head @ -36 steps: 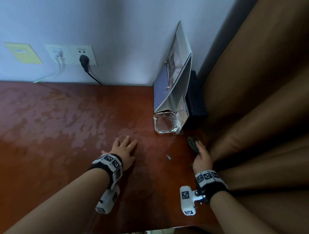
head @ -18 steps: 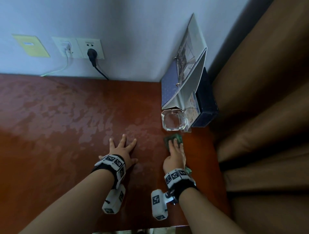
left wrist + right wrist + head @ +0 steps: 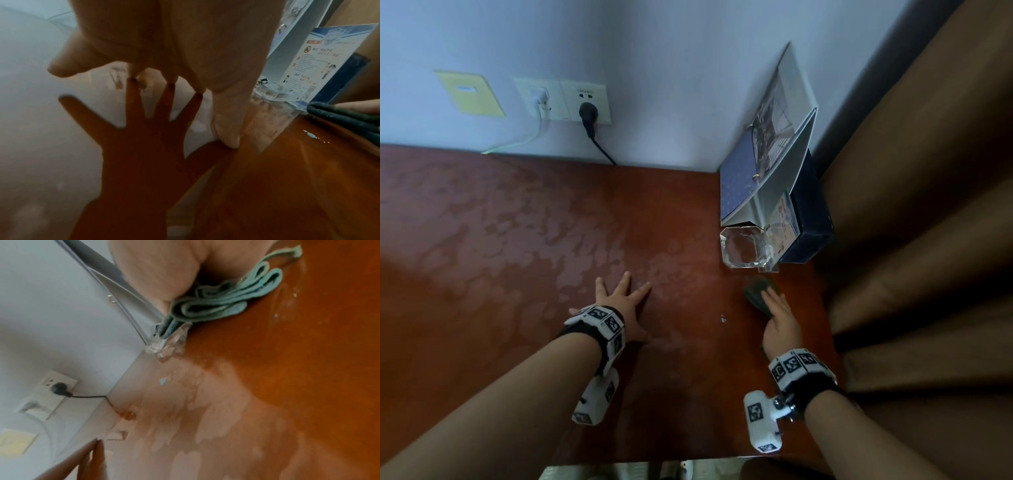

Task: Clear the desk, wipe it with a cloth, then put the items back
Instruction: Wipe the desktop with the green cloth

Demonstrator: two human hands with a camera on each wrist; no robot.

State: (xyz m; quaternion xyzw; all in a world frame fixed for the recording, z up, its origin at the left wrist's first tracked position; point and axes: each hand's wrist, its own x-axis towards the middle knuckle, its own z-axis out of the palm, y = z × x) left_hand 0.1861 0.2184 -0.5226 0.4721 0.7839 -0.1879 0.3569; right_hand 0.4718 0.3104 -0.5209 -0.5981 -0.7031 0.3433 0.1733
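A folded green cloth lies on the red-brown desk just in front of a glass ashtray. My right hand presses flat on the cloth with straight fingers, near the desk's right edge. My left hand rests flat on the desk with its fingers spread and holds nothing. Damp streaks cover the middle and left of the desk. A small pale speck lies between the hands.
In the back right corner an open ring binder leans on the wall, beside a dark blue box and a clear sign stand. Wall sockets carry a black plug. A brown curtain hangs right of the desk.
The right hand slid the cloth left in front of the ashtray, then back a little to the right. The left hand has stayed flat in place.
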